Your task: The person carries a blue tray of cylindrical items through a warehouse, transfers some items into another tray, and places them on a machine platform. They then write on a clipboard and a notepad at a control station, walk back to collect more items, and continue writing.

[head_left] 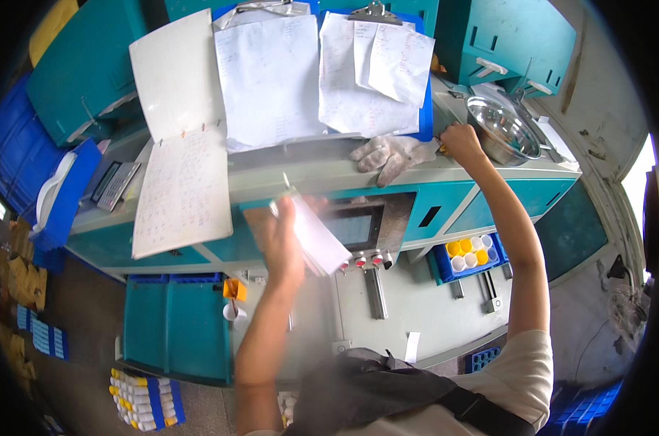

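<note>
My left hand (280,243) is raised in front of the bench and closed round a white paper pad (318,236), slightly blurred. A thin pale stick (286,179) pokes up past its upper end; I cannot tell whether it is a pen. My right hand (460,142) reaches far out to the bench top, its fingers drawn together over something small that I cannot make out. Just left of those fingers lies a grey work glove (391,156). A shiny metal bowl (500,131) stands to their right.
Behind are clipboards with papers (268,80), an open notebook (180,189) overhanging the bench edge, and a calculator (116,184). Below sit a control panel screen (351,227) and a blue crate (440,265) of yellow and white cups. A teal tray (173,327) is lower left.
</note>
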`<action>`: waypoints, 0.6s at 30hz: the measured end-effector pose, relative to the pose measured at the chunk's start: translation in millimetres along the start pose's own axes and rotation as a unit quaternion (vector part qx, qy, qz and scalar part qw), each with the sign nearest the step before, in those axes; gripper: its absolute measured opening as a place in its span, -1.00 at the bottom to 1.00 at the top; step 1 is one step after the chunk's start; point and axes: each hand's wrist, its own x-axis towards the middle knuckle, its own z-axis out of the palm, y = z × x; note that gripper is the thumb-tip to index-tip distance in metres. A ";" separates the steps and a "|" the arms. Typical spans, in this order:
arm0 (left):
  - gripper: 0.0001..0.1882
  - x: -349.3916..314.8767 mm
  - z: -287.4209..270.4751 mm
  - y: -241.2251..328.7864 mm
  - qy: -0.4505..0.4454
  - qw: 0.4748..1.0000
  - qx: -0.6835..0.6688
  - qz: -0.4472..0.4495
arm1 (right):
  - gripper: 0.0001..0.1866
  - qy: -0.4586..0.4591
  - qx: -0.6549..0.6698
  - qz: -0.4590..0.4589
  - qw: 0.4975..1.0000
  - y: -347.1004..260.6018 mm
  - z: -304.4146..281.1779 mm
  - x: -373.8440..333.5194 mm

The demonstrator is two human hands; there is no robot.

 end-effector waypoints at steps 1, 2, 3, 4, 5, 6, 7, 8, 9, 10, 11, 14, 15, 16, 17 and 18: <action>-0.46 23.6 1.6 3.9 0.006 1.000 0.001 0.007 | -0.83 0.005 -0.014 -0.018 1.000 5.4 -9.2 -4.1; -0.47 47.8 4.4 5.9 0.024 1.000 0.009 0.004 | -0.84 0.079 0.049 0.008 0.996 10.3 -20.9 -11.4; -0.50 72.9 8.9 6.4 -0.007 0.999 0.006 0.044 | -0.85 0.134 0.104 0.042 0.985 15.8 -33.2 -21.3; -0.52 99.0 14.3 6.3 -0.043 0.995 0.005 0.094 | -0.86 0.189 0.156 0.075 0.967 22.5 -47.4 -26.5; -0.54 123.3 22.5 3.5 -0.013 0.996 0.023 0.083 | -0.89 0.231 0.247 0.127 0.932 27.4 -62.1 -27.8; -0.55 146.7 30.4 0.8 -0.007 0.995 0.037 0.097 | -0.90 0.270 0.335 0.177 0.885 29.6 -76.8 -26.9; -0.57 167.4 43.5 -6.4 0.015 0.993 0.028 0.111 | -0.88 0.329 0.415 0.206 0.823 27.7 -91.1 -22.2; -0.56 186.0 51.7 -11.2 0.020 0.989 0.084 0.117 | -0.84 0.330 0.518 0.205 0.762 21.8 -103.8 -14.1; -0.56 200.4 58.7 -17.7 0.020 0.984 0.113 0.135 | -0.78 0.352 0.607 0.178 0.689 13.6 -115.7 -2.1; -0.55 211.0 66.1 -26.3 0.019 0.977 0.133 0.165 | -0.72 0.379 0.694 0.120 0.600 2.6 -125.4 12.8; -0.54 220.3 70.9 -32.9 0.043 0.965 0.184 0.180 | -0.71 0.382 0.722 0.122 0.564 -10.5 -132.8 33.4; -0.52 227.0 70.9 -49.4 0.033 0.958 0.190 0.214 | -0.64 0.426 0.755 -0.001 0.499 -49.7 -140.2 114.4; -0.52 227.0 67.8 -51.8 0.021 0.953 0.210 0.219 | -0.64 0.420 0.754 0.012 0.505 -59.3 -138.7 141.3; -0.51 226.9 65.4 -53.2 0.009 0.949 0.228 0.217 | -0.63 0.413 0.751 0.028 0.514 -67.3 -135.8 163.2; -0.50 226.2 62.9 -53.3 0.003 0.946 0.241 0.219 | -0.64 0.436 0.703 0.058 0.559 -74.0 -131.1 179.3; -0.50 226.0 61.6 -52.7 -0.001 0.942 0.267 0.203 | -0.65 0.429 0.667 0.124 0.596 -79.4 -125.6 191.3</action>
